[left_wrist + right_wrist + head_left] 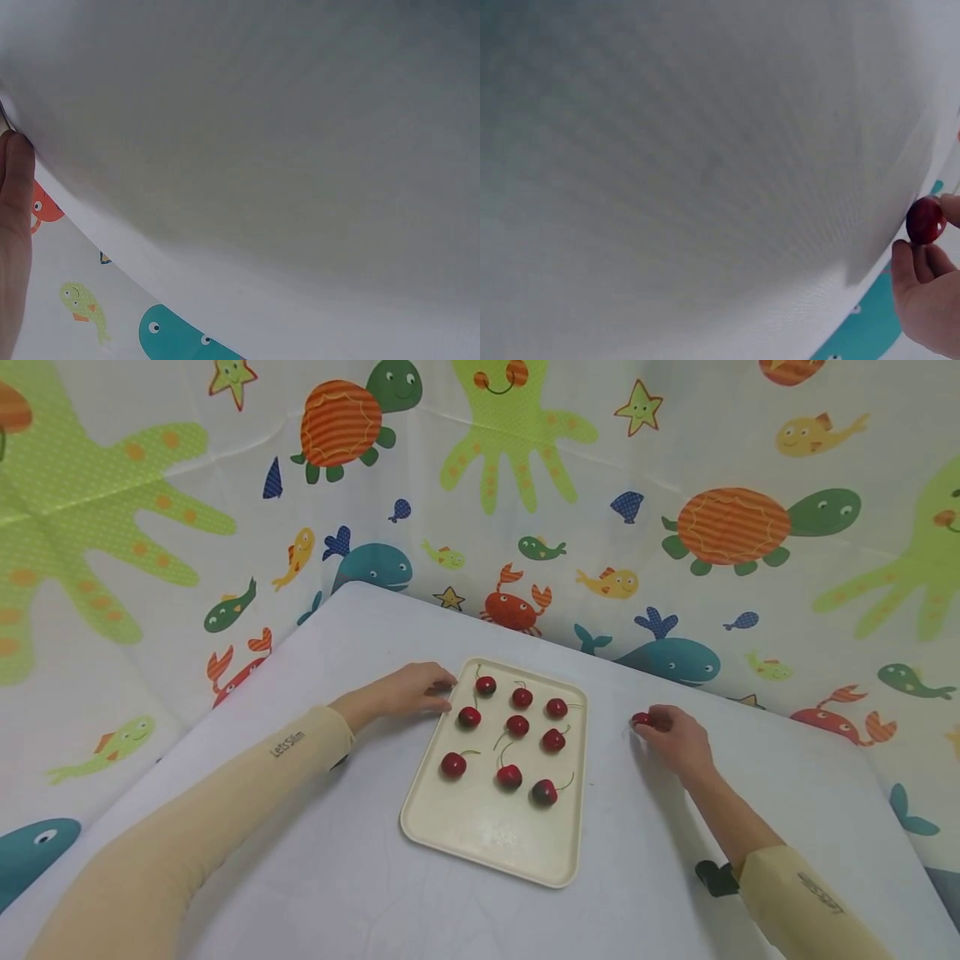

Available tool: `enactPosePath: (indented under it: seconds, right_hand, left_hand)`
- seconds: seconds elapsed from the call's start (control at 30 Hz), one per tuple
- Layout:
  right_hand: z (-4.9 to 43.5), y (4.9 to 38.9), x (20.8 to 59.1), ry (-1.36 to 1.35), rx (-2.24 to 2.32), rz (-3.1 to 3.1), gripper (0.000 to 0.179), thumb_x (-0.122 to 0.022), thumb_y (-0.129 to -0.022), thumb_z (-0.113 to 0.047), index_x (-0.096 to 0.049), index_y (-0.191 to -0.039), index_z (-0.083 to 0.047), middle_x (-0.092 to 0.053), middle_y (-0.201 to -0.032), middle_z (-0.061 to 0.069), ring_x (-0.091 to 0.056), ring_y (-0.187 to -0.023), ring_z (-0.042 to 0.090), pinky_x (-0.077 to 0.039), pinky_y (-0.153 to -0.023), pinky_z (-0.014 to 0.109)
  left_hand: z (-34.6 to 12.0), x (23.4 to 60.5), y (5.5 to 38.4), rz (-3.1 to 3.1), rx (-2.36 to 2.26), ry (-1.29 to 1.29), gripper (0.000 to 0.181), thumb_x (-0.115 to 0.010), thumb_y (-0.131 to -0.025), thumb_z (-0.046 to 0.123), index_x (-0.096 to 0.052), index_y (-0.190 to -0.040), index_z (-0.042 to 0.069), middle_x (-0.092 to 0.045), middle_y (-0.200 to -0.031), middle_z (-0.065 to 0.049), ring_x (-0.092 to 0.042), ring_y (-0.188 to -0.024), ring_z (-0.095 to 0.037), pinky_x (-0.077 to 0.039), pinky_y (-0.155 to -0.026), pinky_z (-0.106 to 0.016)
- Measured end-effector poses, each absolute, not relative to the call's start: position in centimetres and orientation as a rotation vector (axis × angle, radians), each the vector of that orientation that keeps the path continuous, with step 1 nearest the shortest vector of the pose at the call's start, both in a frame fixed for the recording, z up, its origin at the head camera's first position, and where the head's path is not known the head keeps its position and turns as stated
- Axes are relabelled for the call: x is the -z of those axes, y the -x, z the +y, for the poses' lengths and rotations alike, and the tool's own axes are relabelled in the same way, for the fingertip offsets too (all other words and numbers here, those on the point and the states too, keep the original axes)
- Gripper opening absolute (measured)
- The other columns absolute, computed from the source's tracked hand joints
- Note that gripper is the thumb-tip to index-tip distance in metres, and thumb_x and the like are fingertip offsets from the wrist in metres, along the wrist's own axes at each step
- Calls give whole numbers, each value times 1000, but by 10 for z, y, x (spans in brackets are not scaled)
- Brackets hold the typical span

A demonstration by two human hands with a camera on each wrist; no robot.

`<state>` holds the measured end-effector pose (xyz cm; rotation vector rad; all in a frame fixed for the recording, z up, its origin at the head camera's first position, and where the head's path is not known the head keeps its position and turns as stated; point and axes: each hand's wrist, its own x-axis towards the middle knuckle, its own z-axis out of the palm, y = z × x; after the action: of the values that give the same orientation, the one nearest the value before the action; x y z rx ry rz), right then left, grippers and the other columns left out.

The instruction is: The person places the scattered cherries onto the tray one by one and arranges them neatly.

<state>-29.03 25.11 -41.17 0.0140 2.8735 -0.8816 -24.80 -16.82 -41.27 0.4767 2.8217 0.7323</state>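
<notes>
In the head view a cream rectangular tray [480, 847] holds several dark red cherries in rough rows, among them a cherry [453, 766] at the lower left and a cherry [544, 792] at the lower right. My left hand [412, 691] is at the tray's upper left edge, its fingers loosely bent against the rim. To the right of the tray, my right hand [678, 742] pinches a single cherry [926, 220] between thumb and fingers, just over the white cloth. In the right wrist view that cherry is round and glossy; I see no stem on it.
A white cloth [315, 860] covers the table. Behind it hangs a curtain [465, 468] printed with sea animals. Beige sleeves [225, 827] cover both forearms, and a black strap piece [716, 878] shows by the right one.
</notes>
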Motion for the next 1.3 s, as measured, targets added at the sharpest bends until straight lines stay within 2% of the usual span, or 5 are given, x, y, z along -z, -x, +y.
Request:
enactPosePath:
  seconds: [0.3,0.67,1.07,1.3]
  right_hand:
    - [253,291,410,-40,855,2881,56,-58,-90,-32,-39,-135,-4,-45,-132,21,-41,-119,38,-42,-98,51]
    - [252,288,405,-38,908,2858,59,-59,-87,-39,-41,-134,-7,-47,-131,18,-44,-117,34,-43,-99,48]
    - [235,262,391,111,960,2815,63,-62,-82,-49,-46,-130,-13,-53,-126,12,-50,-114,29,-49,-93,42]
    - [217,245,388,221,982,2787,56,-66,-81,-45,-50,-126,-14,-58,-121,9,-55,-111,26,-51,-89,38]
  left_hand:
    - [-165,412,250,2831,-744,-499,51,-66,-84,29,-52,-129,7,-55,-125,-9,-51,-115,-22,-43,-101,-38]
    - [-166,411,251,2838,-727,-487,52,-66,-84,30,-51,-129,7,-55,-124,-9,-52,-113,-21,-44,-99,-37]
    - [-164,411,251,2837,-707,-462,52,-66,-84,29,-51,-129,6,-56,-124,-10,-52,-113,-22,-44,-99,-37]
    - [-163,411,250,2835,-711,-463,52,-67,-84,29,-51,-129,7,-56,-124,-10,-52,-113,-22,-44,-99,-37]
